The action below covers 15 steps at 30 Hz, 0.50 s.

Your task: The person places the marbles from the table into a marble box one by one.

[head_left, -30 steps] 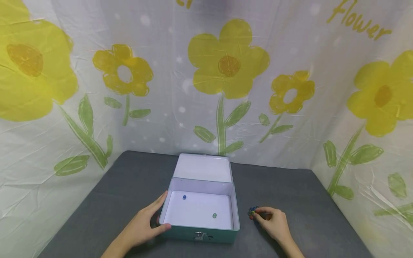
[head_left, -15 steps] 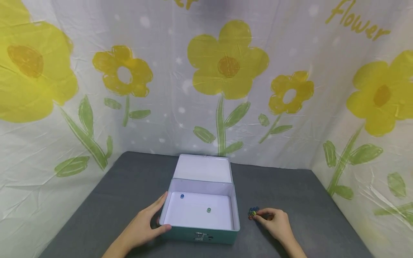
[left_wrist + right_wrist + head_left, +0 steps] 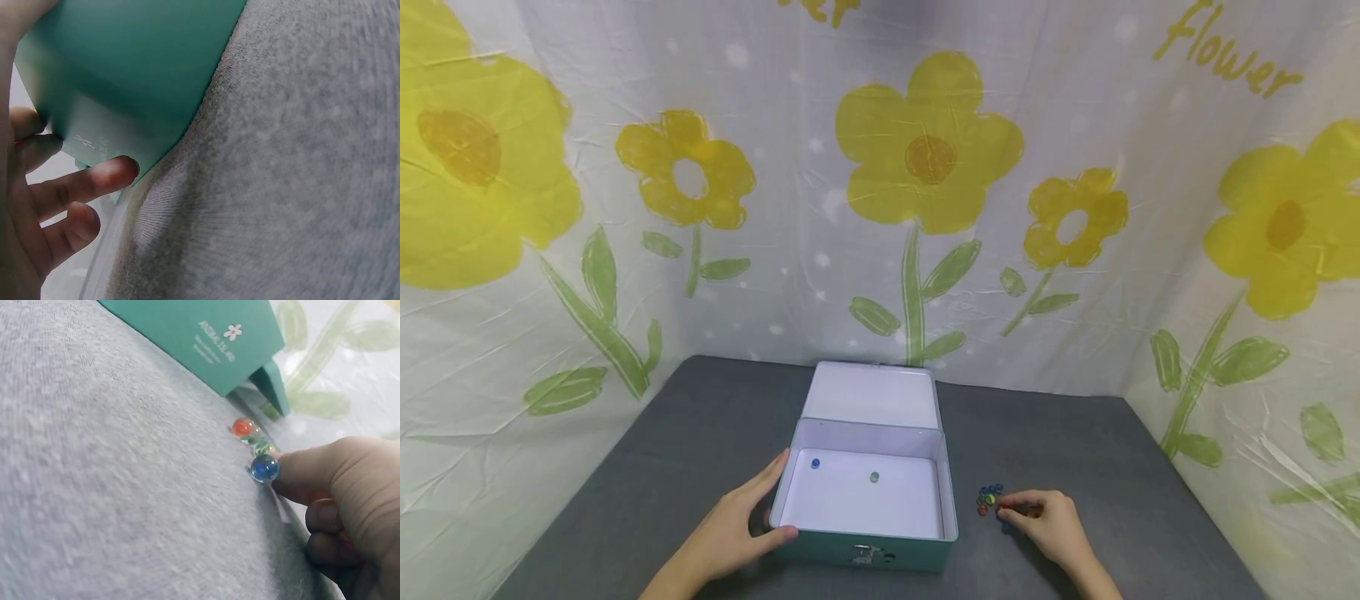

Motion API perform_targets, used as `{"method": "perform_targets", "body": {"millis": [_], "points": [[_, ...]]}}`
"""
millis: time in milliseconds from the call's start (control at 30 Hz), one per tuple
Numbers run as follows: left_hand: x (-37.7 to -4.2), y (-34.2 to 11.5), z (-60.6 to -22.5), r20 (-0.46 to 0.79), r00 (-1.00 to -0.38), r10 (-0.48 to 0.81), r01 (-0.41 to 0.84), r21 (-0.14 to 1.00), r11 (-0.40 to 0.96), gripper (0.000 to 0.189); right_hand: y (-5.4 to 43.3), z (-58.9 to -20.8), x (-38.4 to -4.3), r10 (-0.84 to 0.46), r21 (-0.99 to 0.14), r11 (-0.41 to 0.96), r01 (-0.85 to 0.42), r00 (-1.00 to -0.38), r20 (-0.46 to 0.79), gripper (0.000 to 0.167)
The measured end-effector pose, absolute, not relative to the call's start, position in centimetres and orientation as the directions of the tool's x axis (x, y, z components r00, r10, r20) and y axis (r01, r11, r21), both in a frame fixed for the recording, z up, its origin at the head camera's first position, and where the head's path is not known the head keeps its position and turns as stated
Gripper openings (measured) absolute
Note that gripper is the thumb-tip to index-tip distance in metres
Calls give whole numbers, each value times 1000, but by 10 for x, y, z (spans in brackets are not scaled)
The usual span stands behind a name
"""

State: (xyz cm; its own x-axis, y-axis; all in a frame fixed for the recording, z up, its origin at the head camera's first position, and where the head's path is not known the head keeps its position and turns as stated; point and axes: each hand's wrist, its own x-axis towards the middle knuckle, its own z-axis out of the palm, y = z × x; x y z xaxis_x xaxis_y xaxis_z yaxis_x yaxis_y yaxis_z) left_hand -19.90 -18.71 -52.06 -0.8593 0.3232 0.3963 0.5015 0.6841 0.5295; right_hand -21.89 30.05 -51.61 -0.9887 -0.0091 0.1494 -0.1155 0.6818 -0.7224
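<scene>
My left hand (image 3: pixel 737 521) rests against the left side of a green tin box (image 3: pixel 868 552), thumb at the front rim and fingers along the side. The box's lid (image 3: pixel 872 394) lies back. Inside sit a blue marble (image 3: pixel 816 463) and a pale green marble (image 3: pixel 874 477). Right of the box, several glass marbles (image 3: pixel 990 490) lie in a cluster. My right hand (image 3: pixel 1047 521) has thumb and fingertips together beside them; whether a marble is between them is hidden. A loose blue marble (image 3: pixel 1006 528) lies just below those fingertips; the right wrist view shows a blue marble (image 3: pixel 264 469) by the thumb.
A dark grey cloth (image 3: pixel 722 417) covers the table. A white curtain (image 3: pixel 797 292) printed with yellow flowers hangs behind and along both sides. In the right wrist view an orange marble (image 3: pixel 242 427) lies nearer the box than the blue one.
My right hand has drawn slightly right and away from the cluster, and a blue marble now shows apart below its fingertips. Inside the box both marbles have shifted left. My left hand stays put.
</scene>
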Motion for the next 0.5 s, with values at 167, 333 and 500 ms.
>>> {"method": "perform_targets", "body": {"millis": [167,333,500], "points": [[-198,-186,-522,391,-864,318,495,535,685,102,304,-518,-219,-40,-722,674,-154,-984,172,11],[-199,-187,-522,386,-864,324,496,538,682,102,304,-521,-220,-1,-737,664,-124,-986,166,10],[-200,-187,-522,387,-863,324,497,539,680,102,303,-523,-221,64,-780,622,-75,-987,146,10]]}}
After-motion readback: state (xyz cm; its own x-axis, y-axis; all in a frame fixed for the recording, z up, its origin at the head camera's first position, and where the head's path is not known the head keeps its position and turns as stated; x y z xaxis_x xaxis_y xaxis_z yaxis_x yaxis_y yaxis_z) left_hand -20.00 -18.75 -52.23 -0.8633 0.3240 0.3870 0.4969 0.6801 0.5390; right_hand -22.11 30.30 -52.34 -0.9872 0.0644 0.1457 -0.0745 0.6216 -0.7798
